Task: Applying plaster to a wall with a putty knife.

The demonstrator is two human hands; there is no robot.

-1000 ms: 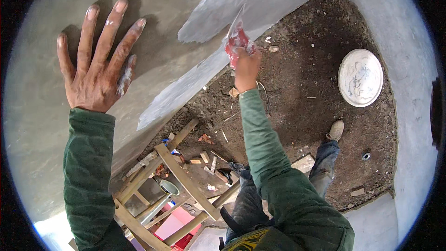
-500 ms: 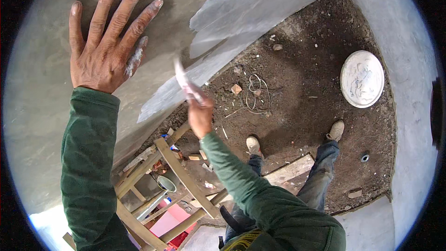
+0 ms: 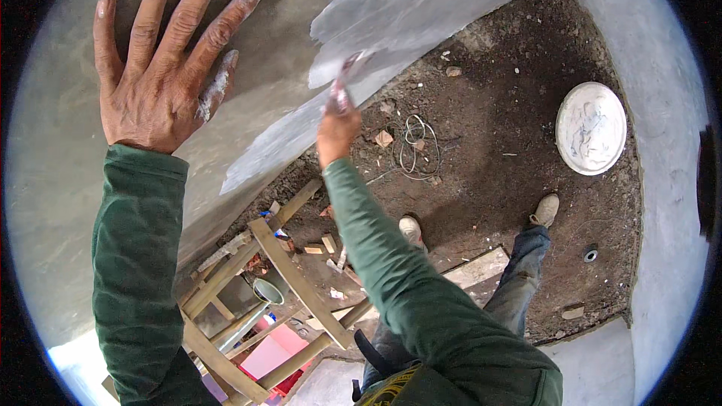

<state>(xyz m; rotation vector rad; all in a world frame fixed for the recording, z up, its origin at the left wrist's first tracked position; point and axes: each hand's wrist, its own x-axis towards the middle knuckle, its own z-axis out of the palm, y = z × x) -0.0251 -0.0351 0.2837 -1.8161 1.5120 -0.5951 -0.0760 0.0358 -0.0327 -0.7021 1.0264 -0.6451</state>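
My left hand lies flat on the bare grey wall, fingers spread, with white smears on the thumb and fingertips. In my right hand is a paintbrush, blurred by motion. Its tip is at the lower part of the wall, over a pale painted patch with a ragged left edge. Whether the bristles touch the wall is too blurred to tell.
A white round bucket top with smears stands on the dirt floor at right. A wooden ladder-like frame leans at lower left, near a pink container. Looped wire, a plank and rubble lie about my feet.
My right hand has moved up and slightly right with the paintbrush, whose tip has swung from the bare wall to the pale patch. My left hand sits slightly higher and further left in view.
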